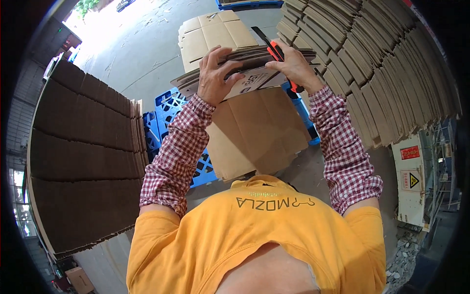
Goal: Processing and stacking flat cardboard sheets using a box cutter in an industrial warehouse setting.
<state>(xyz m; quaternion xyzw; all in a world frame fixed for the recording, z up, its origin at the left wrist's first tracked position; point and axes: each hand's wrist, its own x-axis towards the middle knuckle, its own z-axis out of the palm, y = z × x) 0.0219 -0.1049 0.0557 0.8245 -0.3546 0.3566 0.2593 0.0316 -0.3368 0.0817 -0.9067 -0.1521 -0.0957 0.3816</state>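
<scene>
My left hand (215, 73) grips a bundle of flat cardboard sheets (254, 81), its fingers hooked over the far edge and its thumb on the near white printed face. At the other end of the bundle is my right hand (293, 66), closed round a red-and-black utility knife (275, 52) and resting against the sheets. The knife's dark tip points away to the upper left. Beneath the tilted bundle lies a stack of brown flattened cartons (259, 122), partly hidden by it.
A blue plastic pallet (169, 103) shows left of the stack. Tall piles of flat cardboard stand on the right (391, 73) and left (88, 161). More flat cartons (215, 34) lie beyond the bundle. A white cabinet (410, 181) with warning labels stands at the lower right.
</scene>
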